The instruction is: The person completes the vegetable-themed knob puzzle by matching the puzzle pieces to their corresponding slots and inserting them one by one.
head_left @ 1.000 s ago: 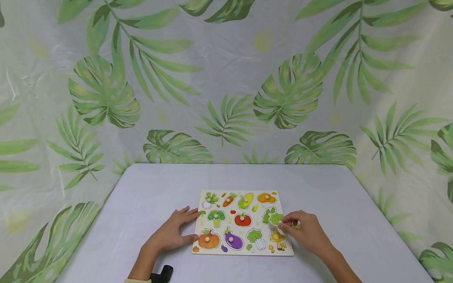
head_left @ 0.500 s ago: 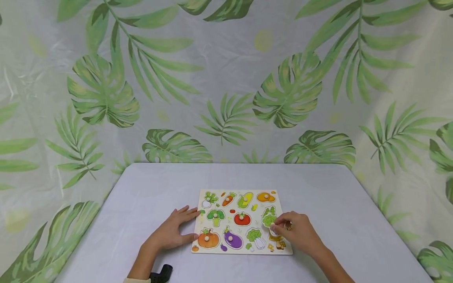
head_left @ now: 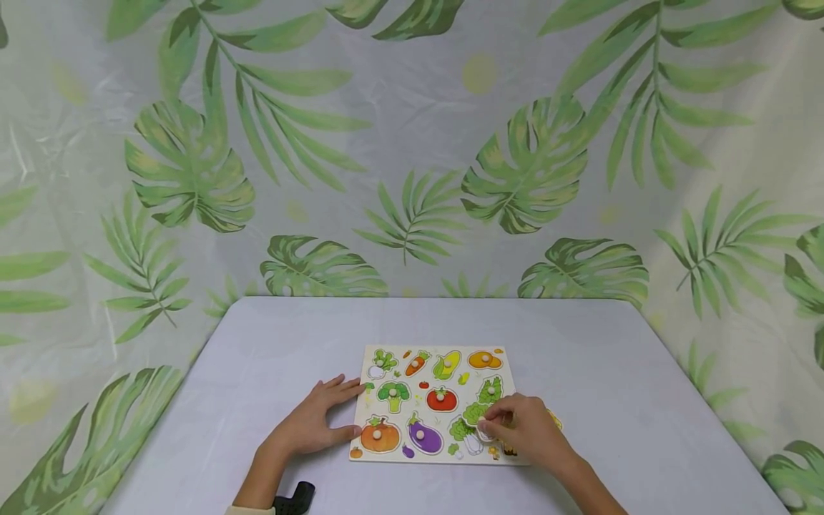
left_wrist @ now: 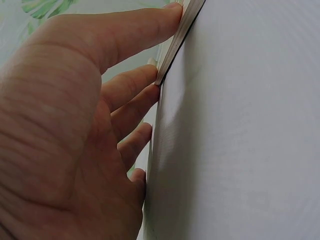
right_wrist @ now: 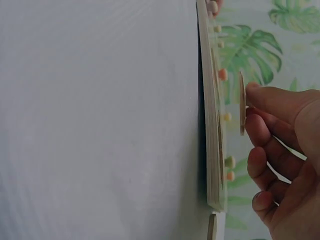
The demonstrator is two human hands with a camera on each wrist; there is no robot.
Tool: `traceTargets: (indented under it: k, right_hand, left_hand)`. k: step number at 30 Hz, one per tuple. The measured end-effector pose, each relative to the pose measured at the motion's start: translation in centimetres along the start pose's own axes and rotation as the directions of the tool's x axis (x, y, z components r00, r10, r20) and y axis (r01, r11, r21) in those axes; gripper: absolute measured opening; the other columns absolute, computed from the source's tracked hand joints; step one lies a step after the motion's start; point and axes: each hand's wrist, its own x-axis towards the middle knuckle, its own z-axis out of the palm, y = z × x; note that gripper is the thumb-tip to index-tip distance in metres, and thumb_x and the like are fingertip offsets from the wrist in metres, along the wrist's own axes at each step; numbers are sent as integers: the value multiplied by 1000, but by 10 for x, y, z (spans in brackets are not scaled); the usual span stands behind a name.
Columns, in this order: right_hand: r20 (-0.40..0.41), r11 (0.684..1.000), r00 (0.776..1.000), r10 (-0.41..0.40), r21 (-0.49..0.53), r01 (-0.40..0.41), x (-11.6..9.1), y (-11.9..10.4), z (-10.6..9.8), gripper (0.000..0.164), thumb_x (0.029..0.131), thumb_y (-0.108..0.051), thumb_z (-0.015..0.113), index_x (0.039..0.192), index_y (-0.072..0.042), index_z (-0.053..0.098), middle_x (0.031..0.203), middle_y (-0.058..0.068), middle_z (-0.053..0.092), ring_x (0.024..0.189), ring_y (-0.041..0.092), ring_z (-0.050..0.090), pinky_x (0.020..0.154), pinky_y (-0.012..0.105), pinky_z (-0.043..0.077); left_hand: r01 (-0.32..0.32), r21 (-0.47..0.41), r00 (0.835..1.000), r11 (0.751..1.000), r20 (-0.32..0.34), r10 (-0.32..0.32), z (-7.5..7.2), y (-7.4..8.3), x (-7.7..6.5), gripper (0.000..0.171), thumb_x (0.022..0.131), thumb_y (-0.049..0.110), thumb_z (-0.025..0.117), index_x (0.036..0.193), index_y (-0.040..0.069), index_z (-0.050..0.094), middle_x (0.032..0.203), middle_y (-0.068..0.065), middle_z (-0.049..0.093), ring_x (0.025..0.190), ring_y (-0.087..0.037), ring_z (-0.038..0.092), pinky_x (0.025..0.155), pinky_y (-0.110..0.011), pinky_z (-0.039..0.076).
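My right hand (head_left: 529, 428) pinches the knob of a bok choy puzzle piece (head_left: 475, 413), green on top with a white base. The piece overlaps the printed bok choy spot (head_left: 466, 436) on the board. In the right wrist view, this bok choy piece (right_wrist: 242, 104) is seen edge-on, raised off the board's face. A wooden vegetable puzzle board (head_left: 418, 415) lies flat on the table. My left hand (head_left: 315, 418) has its fingers spread, thumb and fingertips touching the board's left edge. In the left wrist view, the thumb (left_wrist: 135, 32) meets the board's edge (left_wrist: 180, 40).
Knobbed pieces sit in the board, among them a pumpkin (head_left: 380, 438), an eggplant (head_left: 425, 438) and a tomato (head_left: 441, 400). A yellow piece (head_left: 555, 420) peeks out beyond my right hand on the white table (head_left: 309, 329). A leaf-patterned curtain (head_left: 412, 143) stands behind.
My right hand has moved left and nearer to me with the bok choy piece, from the board's right side. The yellow piece now shows past it. My left hand stays put.
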Motion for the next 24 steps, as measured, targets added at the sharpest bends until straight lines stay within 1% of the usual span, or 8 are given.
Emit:
traceTargets:
  k: [5, 8, 12, 19, 24]
  right_hand:
    - [29, 997, 997, -66, 29, 65, 0, -3, 4, 8, 87, -31, 83, 85, -25, 78, 75, -17, 67, 70, -1, 55, 62, 17, 50]
    - [51, 996, 995, -83, 38, 81, 0, -5, 6, 7, 88, -29, 83, 85, -24, 78, 74, -17, 67, 69, -1, 56, 62, 17, 50]
    - [78, 997, 994, -74, 35, 72, 1, -8, 10, 9, 87, -32, 83, 86, -24, 79, 75, -17, 67, 71, -1, 56, 63, 17, 50]
    - [113, 999, 993, -39, 26, 37, 1, -10, 16, 9, 88, -32, 82, 86, -24, 79, 74, -17, 66, 67, 0, 57, 59, 18, 51]
    - [113, 1000, 993, -29, -2, 30, 1, -10, 19, 8, 88, -32, 82, 85, -26, 78, 70, -17, 62, 64, 1, 53, 55, 17, 47]
  left_hand:
    - [-2, 7, 1000, 1000, -1, 2, 0, 0, 0, 73, 87, 50, 74, 150, 18, 56, 159, -3, 49, 156, -37, 29, 127, -68, 13]
    - [4, 8, 1000, 1000, -1, -4, 1, 0, 0, 73, 87, 49, 75, 150, 19, 55, 160, -2, 49, 156, -37, 29, 127, -67, 13]
    - [14, 7, 1000, 1000, 2, -14, 1, 0, 0, 73, 86, 49, 75, 150, 19, 55, 160, -2, 49, 156, -36, 29, 127, -67, 14]
    - [18, 14, 1000, 1000, 4, -18, 2, 0, 0, 74, 86, 49, 75, 150, 20, 55, 160, -1, 48, 156, -35, 29, 128, -66, 14]
    - [11, 10, 1000, 1000, 2, -11, 2, -1, 0, 73, 87, 49, 75, 150, 19, 55, 160, -1, 48, 156, -35, 29, 127, -67, 14]
